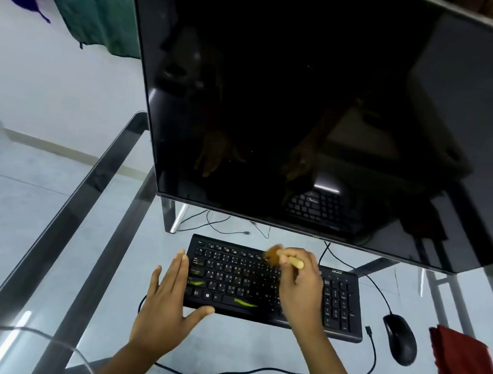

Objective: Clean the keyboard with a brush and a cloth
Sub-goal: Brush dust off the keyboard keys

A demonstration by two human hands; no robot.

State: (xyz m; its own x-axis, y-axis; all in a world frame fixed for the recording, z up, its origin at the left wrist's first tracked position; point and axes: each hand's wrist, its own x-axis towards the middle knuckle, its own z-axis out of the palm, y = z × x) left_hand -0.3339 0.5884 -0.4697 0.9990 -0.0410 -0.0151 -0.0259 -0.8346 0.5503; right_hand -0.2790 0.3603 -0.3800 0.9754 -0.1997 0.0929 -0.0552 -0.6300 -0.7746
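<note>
The black keyboard [228, 274] lies on the glass table [213, 347], with yellow-green marks on some keys. The right hand [301, 286] curls round the brush [273, 254] over the top keys. The left hand [165, 307] lies flat, fingers straight, holding nothing, at the keyboard's left end.

Bristles of the brush [275, 254] blurred; its handle mostly hidden within the right hand [301, 286], which also covers central keys of the keyboard [228, 273]. Red cloth [465, 369] cut by the right edge. Key legends too small to read.
</note>
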